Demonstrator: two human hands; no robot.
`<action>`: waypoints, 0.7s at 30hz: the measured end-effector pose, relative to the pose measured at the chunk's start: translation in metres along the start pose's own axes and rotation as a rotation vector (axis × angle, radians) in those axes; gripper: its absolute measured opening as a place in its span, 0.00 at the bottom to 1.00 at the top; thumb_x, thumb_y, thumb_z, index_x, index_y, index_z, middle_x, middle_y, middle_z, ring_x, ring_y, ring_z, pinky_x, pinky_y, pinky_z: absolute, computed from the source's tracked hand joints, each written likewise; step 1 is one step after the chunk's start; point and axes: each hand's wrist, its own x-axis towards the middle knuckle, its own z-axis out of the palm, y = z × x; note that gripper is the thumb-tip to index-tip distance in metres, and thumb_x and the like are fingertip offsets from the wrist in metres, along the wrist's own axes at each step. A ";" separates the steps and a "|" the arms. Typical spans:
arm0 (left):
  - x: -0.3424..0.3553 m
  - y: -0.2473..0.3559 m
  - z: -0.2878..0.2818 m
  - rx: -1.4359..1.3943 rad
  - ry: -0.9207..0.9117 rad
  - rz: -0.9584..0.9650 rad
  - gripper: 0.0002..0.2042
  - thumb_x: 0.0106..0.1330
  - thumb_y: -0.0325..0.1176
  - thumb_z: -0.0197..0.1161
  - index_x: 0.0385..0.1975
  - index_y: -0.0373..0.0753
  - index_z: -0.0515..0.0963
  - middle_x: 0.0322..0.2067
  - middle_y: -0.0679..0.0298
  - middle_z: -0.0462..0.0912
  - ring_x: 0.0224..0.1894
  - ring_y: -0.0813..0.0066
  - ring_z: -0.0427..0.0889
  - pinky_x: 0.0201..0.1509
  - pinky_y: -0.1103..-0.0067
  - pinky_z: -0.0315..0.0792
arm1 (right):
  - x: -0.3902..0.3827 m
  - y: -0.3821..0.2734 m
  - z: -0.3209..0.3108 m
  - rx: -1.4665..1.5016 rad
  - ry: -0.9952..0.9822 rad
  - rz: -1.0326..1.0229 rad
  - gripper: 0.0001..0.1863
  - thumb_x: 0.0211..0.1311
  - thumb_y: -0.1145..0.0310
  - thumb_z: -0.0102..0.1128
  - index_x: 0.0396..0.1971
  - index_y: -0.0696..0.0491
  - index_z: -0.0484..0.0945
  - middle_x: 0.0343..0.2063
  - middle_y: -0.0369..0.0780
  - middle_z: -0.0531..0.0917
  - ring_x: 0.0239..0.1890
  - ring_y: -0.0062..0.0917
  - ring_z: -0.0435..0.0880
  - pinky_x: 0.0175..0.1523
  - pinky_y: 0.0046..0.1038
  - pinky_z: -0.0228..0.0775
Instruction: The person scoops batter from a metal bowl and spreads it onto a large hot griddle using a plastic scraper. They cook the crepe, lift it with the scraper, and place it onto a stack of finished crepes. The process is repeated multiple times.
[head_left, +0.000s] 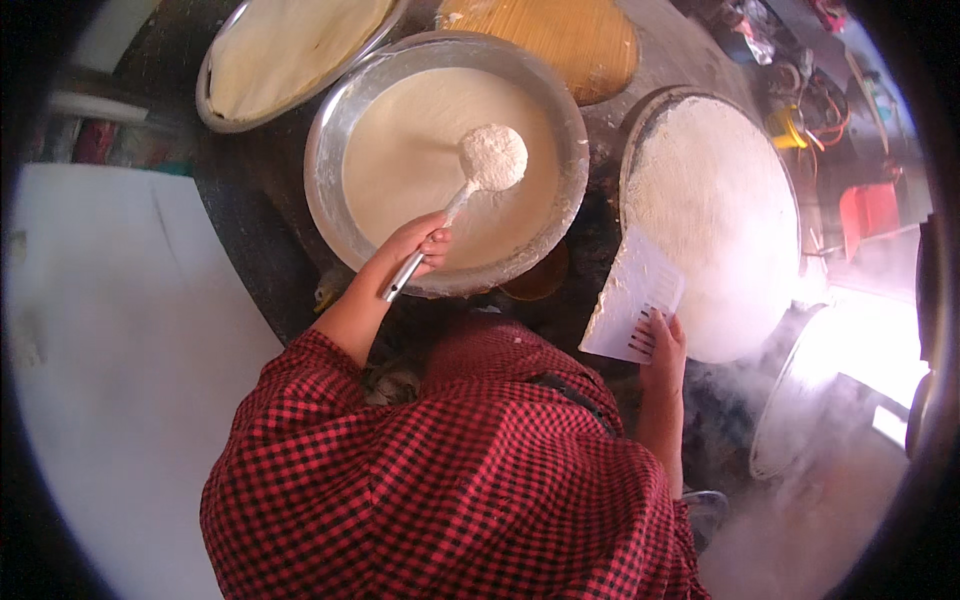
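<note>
My left hand (425, 243) is closed round the handle of a ladle (493, 158), whose batter-coated bowl is over a wide metal basin (325, 190) of pale batter (400, 140). In my right hand (668, 350) is a white plastic scraper (632, 290) with a slotted grip. Its upper edge overlaps the near left rim of a round griddle (715, 220), which is covered with a thin pale layer. Whether the scraper touches that layer I cannot tell.
At the back left lies a metal tray (205, 100) with a pale flat sheet on it. Behind the basin is a wooden board (560, 40). Steam rises around a second round plate (790, 400) at the right. A red object (868, 215) and a yellow one (787, 128) are beyond the griddle.
</note>
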 end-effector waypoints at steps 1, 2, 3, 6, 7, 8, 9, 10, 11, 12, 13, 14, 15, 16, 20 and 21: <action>-0.005 0.006 0.006 0.048 0.031 -0.006 0.07 0.65 0.39 0.50 0.32 0.45 0.64 0.19 0.77 0.62 0.12 0.93 0.57 0.15 0.91 0.52 | 0.002 0.004 -0.004 -0.013 -0.003 -0.009 0.09 0.59 0.65 0.51 0.36 0.52 0.72 0.22 0.35 0.74 0.21 0.19 0.72 0.25 0.21 0.66; -0.009 0.012 0.013 0.089 0.031 -0.011 0.07 0.65 0.39 0.50 0.32 0.45 0.64 0.19 0.76 0.61 0.12 0.93 0.57 0.15 0.91 0.52 | 0.004 0.009 -0.009 -0.004 0.002 -0.004 0.10 0.58 0.64 0.52 0.37 0.52 0.72 0.22 0.34 0.75 0.21 0.17 0.72 0.25 0.19 0.66; -0.011 0.016 0.017 0.127 0.063 -0.032 0.07 0.65 0.40 0.50 0.32 0.45 0.64 0.19 0.76 0.61 0.12 0.93 0.56 0.15 0.91 0.52 | 0.009 0.017 -0.015 0.012 -0.007 -0.005 0.11 0.58 0.63 0.54 0.38 0.51 0.73 0.22 0.33 0.75 0.20 0.15 0.72 0.25 0.18 0.66; -0.025 0.043 0.033 0.228 -0.022 -0.044 0.09 0.67 0.38 0.46 0.42 0.44 0.65 0.19 0.75 0.61 0.11 0.93 0.55 0.14 0.91 0.52 | 0.014 0.034 -0.019 0.010 0.026 -0.026 0.10 0.58 0.64 0.53 0.37 0.51 0.73 0.22 0.33 0.75 0.20 0.15 0.72 0.24 0.17 0.66; -0.028 0.045 0.041 0.260 -0.028 -0.047 0.10 0.67 0.38 0.45 0.45 0.44 0.65 0.19 0.75 0.61 0.11 0.93 0.55 0.14 0.91 0.52 | 0.016 0.038 -0.021 -0.006 0.061 0.019 0.09 0.58 0.64 0.52 0.37 0.51 0.73 0.22 0.33 0.75 0.20 0.15 0.72 0.24 0.17 0.65; -0.032 0.048 0.049 0.265 -0.061 -0.057 0.13 0.68 0.36 0.43 0.50 0.43 0.63 0.18 0.75 0.60 0.10 0.93 0.55 0.13 0.91 0.51 | 0.018 0.040 -0.021 -0.046 0.045 0.010 0.10 0.58 0.64 0.52 0.37 0.52 0.72 0.21 0.32 0.75 0.21 0.14 0.72 0.24 0.17 0.65; -0.034 0.050 0.060 0.292 -0.045 -0.073 0.13 0.68 0.36 0.43 0.49 0.43 0.63 0.18 0.75 0.60 0.10 0.93 0.55 0.13 0.92 0.51 | 0.017 0.041 -0.020 -0.023 0.010 0.000 0.10 0.58 0.64 0.52 0.37 0.52 0.72 0.21 0.32 0.75 0.21 0.14 0.72 0.24 0.17 0.65; -0.035 0.049 0.074 0.309 -0.036 -0.104 0.13 0.68 0.36 0.43 0.49 0.42 0.63 0.18 0.75 0.60 0.10 0.93 0.55 0.13 0.92 0.51 | 0.019 0.044 -0.022 -0.004 0.002 0.023 0.10 0.58 0.64 0.52 0.37 0.52 0.72 0.21 0.32 0.75 0.20 0.14 0.72 0.24 0.17 0.64; -0.035 0.057 0.091 0.308 -0.062 -0.162 0.13 0.68 0.36 0.43 0.49 0.42 0.63 0.18 0.75 0.60 0.10 0.93 0.55 0.13 0.92 0.51 | 0.017 0.044 -0.021 -0.003 0.052 0.067 0.10 0.58 0.64 0.53 0.36 0.52 0.72 0.21 0.32 0.75 0.20 0.14 0.72 0.23 0.17 0.64; -0.031 0.057 0.103 0.315 -0.084 -0.169 0.13 0.68 0.37 0.43 0.49 0.41 0.63 0.18 0.75 0.59 0.09 0.93 0.55 0.12 0.92 0.51 | 0.018 0.048 -0.023 0.037 0.049 0.031 0.09 0.58 0.65 0.53 0.36 0.52 0.72 0.21 0.32 0.76 0.20 0.14 0.72 0.23 0.16 0.63; -0.027 0.058 0.117 0.342 -0.137 -0.189 0.13 0.68 0.37 0.43 0.50 0.41 0.63 0.18 0.75 0.59 0.09 0.93 0.55 0.12 0.92 0.51 | 0.016 0.051 -0.025 0.071 0.060 0.019 0.09 0.57 0.65 0.53 0.37 0.52 0.72 0.22 0.32 0.76 0.20 0.14 0.72 0.23 0.16 0.63; -0.021 0.057 0.129 0.367 -0.195 -0.214 0.14 0.68 0.37 0.43 0.50 0.41 0.63 0.18 0.75 0.59 0.09 0.93 0.55 0.12 0.92 0.51 | 0.014 0.056 -0.028 0.101 0.079 0.005 0.10 0.57 0.65 0.53 0.37 0.52 0.72 0.22 0.32 0.76 0.19 0.14 0.72 0.23 0.16 0.63; -0.017 0.055 0.143 0.395 -0.236 -0.233 0.14 0.68 0.37 0.43 0.51 0.40 0.62 0.18 0.75 0.59 0.09 0.93 0.55 0.12 0.92 0.50 | 0.012 0.061 -0.031 0.128 0.065 0.001 0.10 0.57 0.66 0.53 0.37 0.52 0.72 0.22 0.33 0.76 0.19 0.14 0.72 0.23 0.16 0.63; -0.005 0.048 0.159 0.382 -0.310 -0.263 0.15 0.68 0.36 0.43 0.52 0.40 0.61 0.17 0.75 0.59 0.09 0.93 0.55 0.12 0.92 0.51 | 0.011 0.065 -0.035 0.200 0.048 -0.065 0.10 0.57 0.67 0.52 0.38 0.53 0.72 0.22 0.32 0.76 0.19 0.14 0.71 0.23 0.16 0.63; 0.018 0.020 0.199 0.371 -0.391 -0.403 0.18 0.70 0.36 0.36 0.57 0.39 0.56 0.17 0.74 0.60 0.07 0.91 0.58 0.09 0.91 0.53 | 0.001 0.080 -0.054 0.245 0.242 -0.146 0.11 0.56 0.67 0.55 0.39 0.53 0.72 0.21 0.32 0.76 0.20 0.13 0.71 0.23 0.16 0.61; 0.026 0.024 0.202 0.382 -0.479 -0.432 0.18 0.70 0.36 0.36 0.57 0.39 0.56 0.17 0.74 0.61 0.07 0.91 0.57 0.09 0.91 0.53 | 0.001 0.084 -0.049 0.294 0.204 -0.203 0.11 0.54 0.68 0.57 0.38 0.53 0.72 0.21 0.32 0.76 0.19 0.13 0.71 0.23 0.16 0.62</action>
